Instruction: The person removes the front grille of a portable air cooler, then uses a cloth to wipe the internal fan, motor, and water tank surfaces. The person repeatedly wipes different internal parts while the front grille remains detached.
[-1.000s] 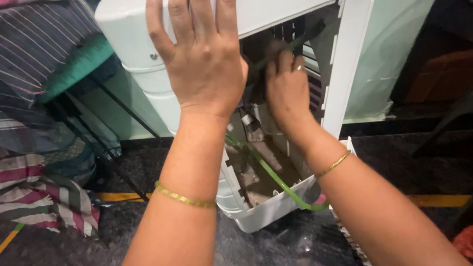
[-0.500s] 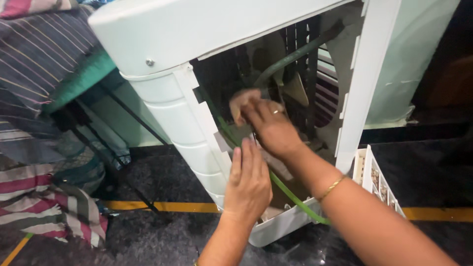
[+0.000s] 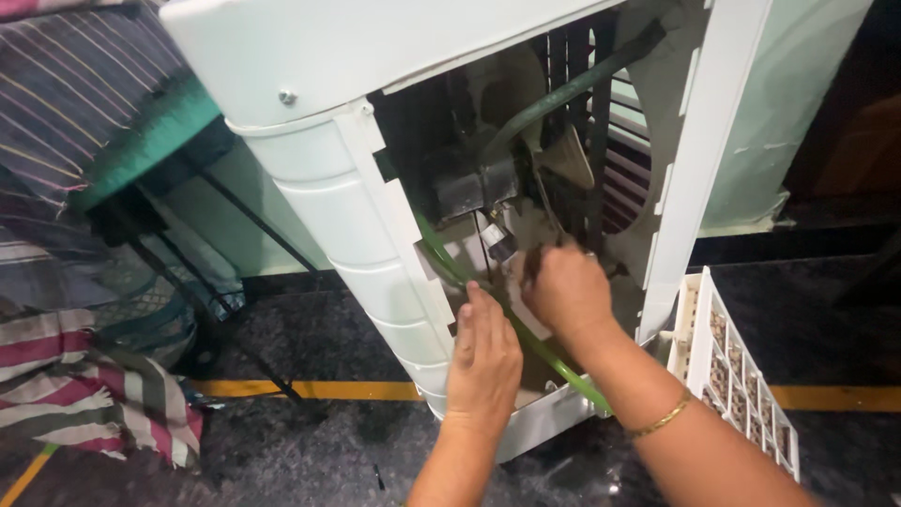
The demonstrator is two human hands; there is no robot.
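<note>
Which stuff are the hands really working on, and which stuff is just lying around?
Being worked on:
- white cooler body, open at the back
- green hose, by the left hand
- dark motor part, above the right hand

Lying about:
- white grille panel
- striped cloths
- green cushion

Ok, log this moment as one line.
left hand: on green hose | right hand: inside open white cooler, grasp unclear | grille panel: leaning alongside
</note>
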